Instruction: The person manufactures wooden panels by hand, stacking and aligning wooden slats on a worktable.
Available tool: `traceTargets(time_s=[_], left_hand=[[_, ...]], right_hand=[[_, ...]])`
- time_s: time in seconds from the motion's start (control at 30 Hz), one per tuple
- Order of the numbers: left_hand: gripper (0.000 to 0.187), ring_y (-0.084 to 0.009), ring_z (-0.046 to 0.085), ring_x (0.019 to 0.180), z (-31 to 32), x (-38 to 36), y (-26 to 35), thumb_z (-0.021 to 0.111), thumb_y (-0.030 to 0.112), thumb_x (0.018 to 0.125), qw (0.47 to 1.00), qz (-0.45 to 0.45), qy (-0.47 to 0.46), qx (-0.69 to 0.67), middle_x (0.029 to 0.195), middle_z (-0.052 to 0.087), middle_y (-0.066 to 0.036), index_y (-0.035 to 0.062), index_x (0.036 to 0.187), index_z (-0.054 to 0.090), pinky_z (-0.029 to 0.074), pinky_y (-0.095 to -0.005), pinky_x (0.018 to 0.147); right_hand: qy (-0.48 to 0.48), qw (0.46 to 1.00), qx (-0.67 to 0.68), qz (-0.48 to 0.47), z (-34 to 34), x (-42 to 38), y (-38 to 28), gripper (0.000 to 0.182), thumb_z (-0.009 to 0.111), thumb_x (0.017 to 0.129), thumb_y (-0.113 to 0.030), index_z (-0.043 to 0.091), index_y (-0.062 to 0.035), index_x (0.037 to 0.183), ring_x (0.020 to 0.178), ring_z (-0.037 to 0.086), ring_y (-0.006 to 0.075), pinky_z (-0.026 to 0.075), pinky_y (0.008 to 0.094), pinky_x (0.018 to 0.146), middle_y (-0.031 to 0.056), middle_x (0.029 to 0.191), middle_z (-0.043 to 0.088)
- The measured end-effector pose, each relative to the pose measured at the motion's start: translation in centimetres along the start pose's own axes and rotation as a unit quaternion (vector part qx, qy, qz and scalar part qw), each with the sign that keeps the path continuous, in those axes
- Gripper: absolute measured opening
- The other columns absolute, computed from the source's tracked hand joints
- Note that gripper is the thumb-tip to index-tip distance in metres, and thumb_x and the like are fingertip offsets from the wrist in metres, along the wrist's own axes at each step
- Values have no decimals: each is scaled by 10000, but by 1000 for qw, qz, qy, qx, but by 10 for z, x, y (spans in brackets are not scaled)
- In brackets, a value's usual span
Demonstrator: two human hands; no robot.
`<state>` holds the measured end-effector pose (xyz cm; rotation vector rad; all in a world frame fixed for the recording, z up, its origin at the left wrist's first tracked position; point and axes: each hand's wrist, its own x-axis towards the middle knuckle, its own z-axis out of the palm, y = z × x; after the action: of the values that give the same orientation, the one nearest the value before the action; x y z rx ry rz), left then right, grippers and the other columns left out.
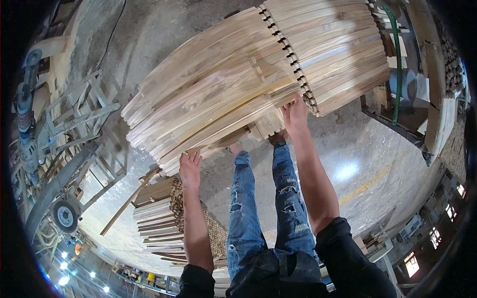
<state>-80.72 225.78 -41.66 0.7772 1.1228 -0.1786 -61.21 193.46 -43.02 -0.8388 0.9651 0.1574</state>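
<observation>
Long pale wooden strips point(213, 84) lie side by side in a wide stack in front of my legs. My left hand point(190, 169) is at the near left edge of the stack, its fingers bent over the end of the nearest strip. Farther right, my right hand point(295, 113) has its fingers closed around the near edge, by the other end of that strip. A row of notched strip ends point(290, 54) divides this stack from a second group of strips point(343, 54) on the right. Short wood pieces point(267, 125) show beneath the near edge.
Bundled wooden sticks point(159, 223) are stacked on the floor at lower left. A metal frame with a wheel point(65, 216) stands at far left. On the right are a green hose point(397, 69), a grey bucket point(408, 85) and a wooden beam point(435, 109).
</observation>
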Motion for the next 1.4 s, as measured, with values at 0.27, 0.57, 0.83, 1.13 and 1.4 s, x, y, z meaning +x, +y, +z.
traceTargets(time_s=[0.27, 0.57, 0.83, 1.13, 1.4], left_hand=[[411, -307, 374, 1304, -22, 5, -8, 377, 424, 954, 999, 29, 16, 32, 1332, 400, -132, 98, 1203, 400, 292, -473, 1054], [496, -299, 443, 1212, -29, 17, -12, 373, 410, 970, 989, 64, 76, 107, 1311, 404, -127, 49, 1310, 362, 345, -484, 1034], [274, -284, 498, 1123, -20, 21, -20, 323, 364, 982, 983, 96, 117, 102, 1124, 456, -64, 144, 1115, 418, 385, -506, 962], [425, -263, 464, 1172, -34, 24, -23, 312, 414, 977, 984, 97, 66, 133, 1357, 385, -65, 135, 1291, 378, 358, -476, 998], [476, -265, 437, 1196, -30, 26, -23, 313, 456, 961, 984, 73, 109, 124, 1371, 373, -78, 138, 1313, 358, 326, -487, 1015]], right_hand=[[7, 999, -29, 26, -7, 5, 6, 351, 420, 964, -285, 457, -72, 1240, 1140, 474, 201, 356, 403, 1016, 51, 1210, 515], [-17, 998, -57, 6, -11, 7, 8, 462, 362, 988, -351, 347, -82, 1364, 1248, 400, 240, 332, 414, 1050, 89, 1356, 415], [-1, 981, -192, -11, -35, 12, -5, 525, 465, 944, -422, 404, -32, 1290, 1031, 557, 228, 462, 374, 873, 124, 1211, 508], [57, 610, -647, -454, -26, -34, -84, 344, 471, 936, -185, 530, -36, 1241, 1124, 532, 361, 433, 461, 930, 195, 1230, 548], [7, 433, -828, -357, -48, 13, -102, 500, 379, 966, -213, 270, -73, 1433, 1396, 187, 309, 146, 496, 1121, 128, 1508, 221]])
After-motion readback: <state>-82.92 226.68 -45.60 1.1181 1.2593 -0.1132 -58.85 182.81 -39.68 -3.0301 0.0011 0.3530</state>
